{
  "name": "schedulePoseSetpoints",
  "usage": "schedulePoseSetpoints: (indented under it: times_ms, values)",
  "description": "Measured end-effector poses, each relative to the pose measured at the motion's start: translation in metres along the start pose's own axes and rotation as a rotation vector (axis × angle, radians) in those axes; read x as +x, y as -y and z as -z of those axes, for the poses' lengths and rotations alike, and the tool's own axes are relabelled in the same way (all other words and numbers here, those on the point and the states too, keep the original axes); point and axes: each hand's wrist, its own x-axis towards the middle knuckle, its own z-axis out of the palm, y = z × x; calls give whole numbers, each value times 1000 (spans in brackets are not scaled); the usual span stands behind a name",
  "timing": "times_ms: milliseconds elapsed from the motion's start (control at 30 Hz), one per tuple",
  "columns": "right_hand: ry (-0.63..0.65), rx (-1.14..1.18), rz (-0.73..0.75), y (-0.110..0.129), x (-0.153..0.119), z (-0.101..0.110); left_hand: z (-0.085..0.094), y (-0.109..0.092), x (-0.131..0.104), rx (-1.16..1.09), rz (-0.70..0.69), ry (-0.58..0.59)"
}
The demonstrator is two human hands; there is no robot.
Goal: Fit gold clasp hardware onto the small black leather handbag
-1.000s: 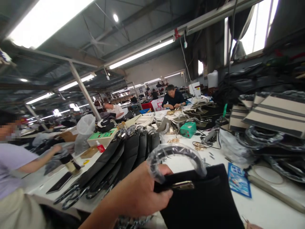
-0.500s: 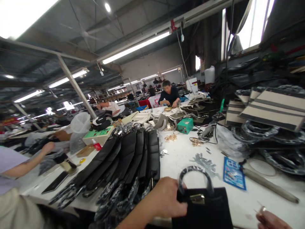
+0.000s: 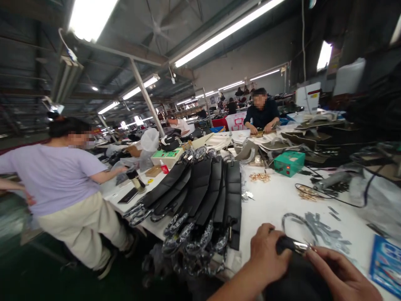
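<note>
A black handbag (image 3: 300,276) is in front of me at the lower right, its top tilted toward me. My left hand (image 3: 269,253) is closed around the upper left corner of the bag. A shiny metal clasp (image 3: 301,246) shows at the bag's top edge, and the fingertips of my right hand (image 3: 341,269) pinch at its right end. Whether a separate small part is between those fingertips is hidden. Behind the clasp, the bag's plastic-wrapped handle (image 3: 296,217) arches up over the white table (image 3: 263,205).
Several black bags (image 3: 203,192) lie overlapped to the left. Gold-coloured small parts (image 3: 260,177), a green box (image 3: 288,164), grey strips (image 3: 326,232) and a blue printed packet (image 3: 387,261) lie on the table. One person (image 3: 69,167) stands left; another (image 3: 261,113) works across the table.
My right hand has come left from beside the bag with a small metal piece and now meets the clasp. The bag has tilted. My view has swung left, showing more of the standing person.
</note>
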Motion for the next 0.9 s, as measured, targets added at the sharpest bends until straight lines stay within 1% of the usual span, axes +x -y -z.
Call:
schedulePoseSetpoints:
  times_ms: [67, 100, 167, 200, 300, 367, 400, 467, 533, 600, 700, 800, 900]
  values:
    - [-68, 51, -51, 1, 3, -2, -5, 1, -5, 4, 1, -11]
    - [-80, 161, -51, 0, 5, -3, -6, 0, -4, 17, 4, -14]
    - [-141, 414, -23, -2, 8, -7, -6, -1, 2, 66, -11, 16]
    - [-159, 485, -18, -3, 11, -9, -6, -2, 8, 84, -30, 27]
    - [-141, 490, -2, -3, 16, -12, -8, -2, 21, 88, -66, 70]
    - [-124, 459, 13, 0, 15, -12, -7, -3, 26, 25, -55, 85]
    - [-116, 452, 21, 2, 14, -12, -7, -2, 28, -50, -29, 82]
    - [-96, 446, 36, 4, 12, -11, -6, 0, 32, -255, 59, 58]
    - [-80, 444, 45, 5, 11, -10, -7, 5, 34, -444, 169, 10]
    - [-82, 452, 52, 4, 12, -9, -9, 10, 34, -561, 274, -33]
    - [-76, 453, 66, 4, 12, -9, -9, 13, 29, -727, 432, -51]
    - [-22, 377, 75, 7, 11, -10, -2, 12, 21, -915, 603, -18]
    - [24, 248, 84, 9, 8, -13, 8, 13, 16, -1004, 703, 77]
